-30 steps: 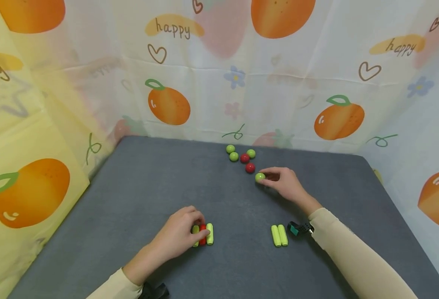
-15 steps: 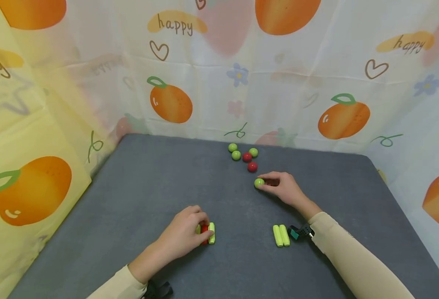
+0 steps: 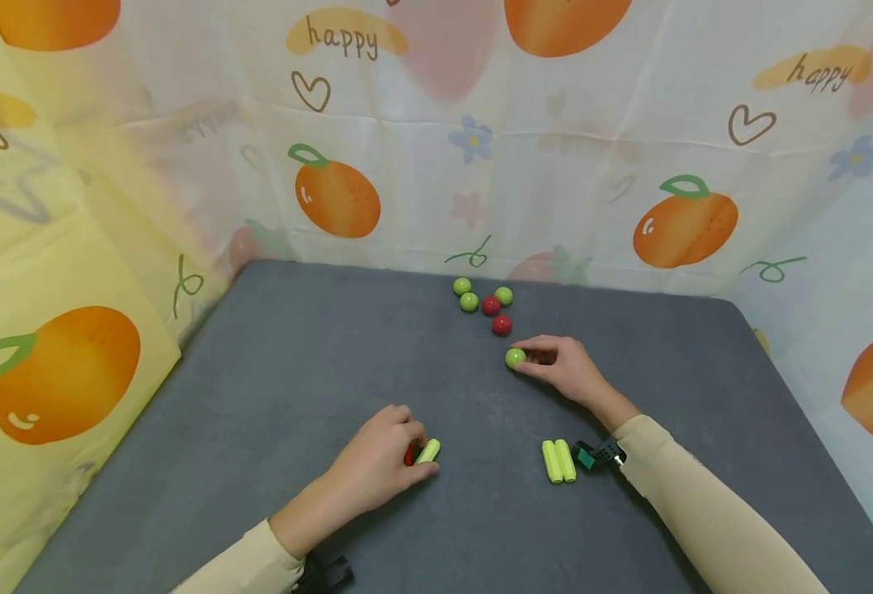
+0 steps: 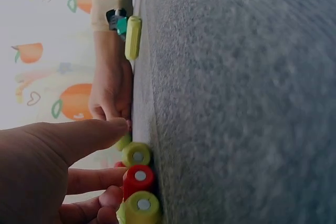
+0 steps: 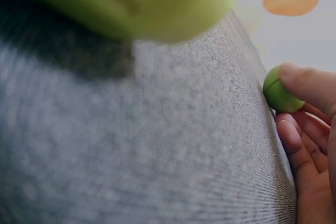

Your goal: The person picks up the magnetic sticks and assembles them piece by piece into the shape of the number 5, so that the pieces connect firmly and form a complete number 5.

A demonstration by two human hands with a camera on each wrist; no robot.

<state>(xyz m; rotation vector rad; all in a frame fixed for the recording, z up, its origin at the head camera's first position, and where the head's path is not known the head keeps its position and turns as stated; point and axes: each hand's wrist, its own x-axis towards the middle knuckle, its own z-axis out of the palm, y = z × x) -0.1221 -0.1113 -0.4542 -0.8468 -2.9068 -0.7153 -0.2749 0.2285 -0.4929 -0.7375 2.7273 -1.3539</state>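
Note:
My left hand (image 3: 380, 458) is curled over a row of magnetic building sticks, its thumb alongside the yellow-green stick (image 3: 427, 451). In the left wrist view, a red stick (image 4: 138, 179) lies between this stick and another yellow-green stick (image 4: 143, 206); pale metal discs show in their ends. Its fingertips sit at the row's far side. Farther back, my right hand (image 3: 566, 370) pinches a green ball (image 3: 515, 358) between thumb and fingers, close over the table. The right wrist view shows the thumb on the ball (image 5: 278, 90).
Two yellow-green sticks (image 3: 559, 461) lie side by side near the right wrist strap (image 3: 598, 454). Several green balls (image 3: 469, 302) and two red balls (image 3: 502, 325) lie toward the back of the grey table (image 3: 295, 346). A printed cloth (image 3: 407, 165) hangs behind.
My left hand has shifted slightly right, and the yellow-green stick by its thumb has turned from straight to slanted. My right hand has drawn the green ball slightly nearer, away from the red ball.

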